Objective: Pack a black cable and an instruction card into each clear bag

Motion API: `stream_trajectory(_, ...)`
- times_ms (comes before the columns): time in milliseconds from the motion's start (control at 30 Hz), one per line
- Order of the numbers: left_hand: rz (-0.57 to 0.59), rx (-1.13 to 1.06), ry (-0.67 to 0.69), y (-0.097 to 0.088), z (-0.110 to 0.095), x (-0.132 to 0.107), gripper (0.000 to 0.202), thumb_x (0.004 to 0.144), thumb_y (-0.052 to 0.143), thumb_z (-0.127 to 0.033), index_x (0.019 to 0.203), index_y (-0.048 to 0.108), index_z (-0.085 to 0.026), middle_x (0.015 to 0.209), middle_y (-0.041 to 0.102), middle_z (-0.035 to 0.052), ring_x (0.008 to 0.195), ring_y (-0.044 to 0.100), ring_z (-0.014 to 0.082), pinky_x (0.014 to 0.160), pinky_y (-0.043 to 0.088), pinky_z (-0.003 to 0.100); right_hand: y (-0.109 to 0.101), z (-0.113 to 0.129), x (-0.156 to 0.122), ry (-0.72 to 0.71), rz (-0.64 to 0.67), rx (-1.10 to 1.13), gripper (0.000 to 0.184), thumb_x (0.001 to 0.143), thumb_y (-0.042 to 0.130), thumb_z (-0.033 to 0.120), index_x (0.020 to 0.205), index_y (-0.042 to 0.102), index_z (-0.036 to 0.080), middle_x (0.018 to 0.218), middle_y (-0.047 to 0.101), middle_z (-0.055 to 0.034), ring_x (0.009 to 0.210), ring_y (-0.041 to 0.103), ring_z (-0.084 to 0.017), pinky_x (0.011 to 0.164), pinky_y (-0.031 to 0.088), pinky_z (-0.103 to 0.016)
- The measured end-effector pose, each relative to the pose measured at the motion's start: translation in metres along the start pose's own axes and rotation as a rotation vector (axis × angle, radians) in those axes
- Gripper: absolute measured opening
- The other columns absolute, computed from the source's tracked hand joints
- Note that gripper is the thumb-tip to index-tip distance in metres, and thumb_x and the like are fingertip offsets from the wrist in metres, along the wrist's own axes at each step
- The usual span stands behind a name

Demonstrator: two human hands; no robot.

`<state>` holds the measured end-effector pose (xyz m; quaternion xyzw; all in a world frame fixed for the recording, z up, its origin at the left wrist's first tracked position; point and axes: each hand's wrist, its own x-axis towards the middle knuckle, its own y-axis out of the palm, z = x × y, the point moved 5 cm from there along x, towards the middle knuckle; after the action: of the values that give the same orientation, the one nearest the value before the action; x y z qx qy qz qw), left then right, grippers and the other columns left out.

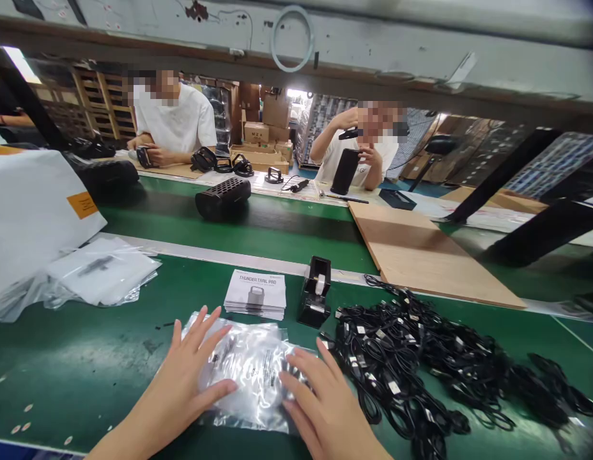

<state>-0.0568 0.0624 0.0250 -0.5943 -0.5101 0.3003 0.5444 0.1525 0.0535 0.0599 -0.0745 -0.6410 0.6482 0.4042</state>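
I have the left hand point(188, 367) and right hand point(325, 396) spread open on clear bags point(258, 374) flat on the table point(109, 370), seemingly gripping nothing, with booklets point(255, 294) stacked and cables point(406, 351) heaped outside them.

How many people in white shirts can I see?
2: one person at left across the green belt, another person farther right, holding a black cylinder. More could be hidden.

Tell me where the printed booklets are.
In the head view, the booklets sit just left of centre, beyond the plastic bags and left of the black tape dispenser.
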Motion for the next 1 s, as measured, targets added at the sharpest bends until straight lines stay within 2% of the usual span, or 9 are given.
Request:
stream_trajectory(167,0.012,0.004,0.189,0.018,-0.021,-0.001,0.073,0.071,0.057,-0.055,0.135,0.031,-0.029,0.142,0.034,0.0116,0.128,0.027,0.0387,0.097,0.013,0.069,0.015,-0.007,0.068,0.083,0.101,-0.057,0.033,0.085,0.044,0.018,0.117,0.051,0.012,0.130,0.046,-0.0196,0.124,0.036,-0.029,0.101,0.031,-0.051)
stream_trajectory(300,-0.105,0.097,0.224,0.039,-0.018,-0.011,0.073,0.071,0.049,-0.064,0.133,0.035,-0.027,0.136,0.042,0.0133,0.125,0.034,0.0387,0.098,-0.003,0.067,0.044,-0.019,0.114,0.120,0.325,-0.161,0.055,0.083,0.051,0.024,0.131,0.033,0.002,0.139,0.024,-0.0290,0.130,0.019,-0.036,0.101,0.019,-0.060)
stream_trajectory(400,-0.154,0.159,0.231,0.048,-0.008,-0.016,0.068,0.073,0.043,-0.066,0.130,0.039,-0.028,0.132,0.047,0.0135,0.122,0.039,0.0384,0.097,-0.011,0.066,0.057,-0.029,0.133,0.132,0.487,-0.184,0.046,0.078,0.055,0.015,0.122,0.047,0.001,0.123,0.050,-0.0269,0.116,0.047,-0.032,0.101,0.026,-0.051)
stream_trajectory(500,-0.184,0.085,0.140,0.042,0.003,-0.018,0.056,0.079,0.040,-0.060,0.126,0.044,-0.031,0.131,0.050,0.0120,0.123,0.039,0.0355,0.099,-0.003,0.066,0.052,-0.040,0.145,0.108,0.546,-0.168,0.020,0.072,0.061,0.016,0.091,0.067,0.014,0.085,0.071,-0.0121,0.083,0.066,-0.025,0.081,0.047,-0.034)
stream_trajectory(667,-0.175,-0.446,-0.110,0.006,0.007,-0.012,0.038,0.084,0.043,-0.048,0.116,0.054,-0.030,0.133,0.048,0.0087,0.126,0.036,0.0297,0.104,0.011,0.059,0.030,-0.052,0.159,0.068,0.586,-0.117,0.012,0.069,0.064,0.026,0.077,0.071,0.021,0.069,0.071,-0.0045,0.067,0.067,-0.022,0.055,0.047,-0.024)
stream_trajectory(800,0.028,-1.270,-0.511,-0.002,0.007,0.001,0.067,0.078,0.033,-0.066,0.120,0.052,-0.018,0.127,0.053,0.0141,0.114,0.051,0.0281,0.098,0.038,0.045,0.019,-0.031,0.149,0.048,0.533,-0.097,0.022,0.080,0.048,0.013,0.082,0.069,0.016,0.080,0.071,-0.0082,0.077,0.066,-0.021,0.076,0.047,-0.030)
stream_trajectory(900,0.058,-1.684,-0.686,-0.004,-0.002,0.007,0.064,0.081,0.035,-0.061,0.122,0.050,-0.014,0.124,0.056,0.0134,0.109,0.055,0.0267,0.094,0.044,0.041,0.019,0.004,0.113,-0.049,0.476,-0.007,0.022,0.082,0.047,0.013,0.094,0.064,0.020,0.092,0.070,-0.0038,0.086,0.064,-0.017,0.101,0.029,-0.036)
stream_trajectory(967,0.098,-1.718,-0.727,-0.004,-0.009,0.007,0.048,0.081,0.051,-0.046,0.119,0.053,-0.016,0.119,0.060,0.0100,0.107,0.057,0.0260,0.091,0.047,0.039,0.009,0.019,0.084,-0.051,0.198,0.184,0.023,0.084,0.050,0.027,0.104,0.059,0.022,0.115,0.061,-0.0074,0.107,0.054,-0.024,0.105,0.023,-0.046)
stream_trajectory(1000,0.127,-1.694,-0.729,-0.003,-0.013,0.007,0.044,0.080,0.055,-0.041,0.116,0.055,-0.016,0.116,0.063,0.0087,0.104,0.058,0.0259,0.088,0.048,0.039,0.005,0.015,0.068,0.097,0.075,0.266,0.035,0.082,0.052,0.032,0.115,0.053,0.020,0.124,0.054,-0.0115,0.114,0.049,-0.027,0.103,0.026,-0.048)
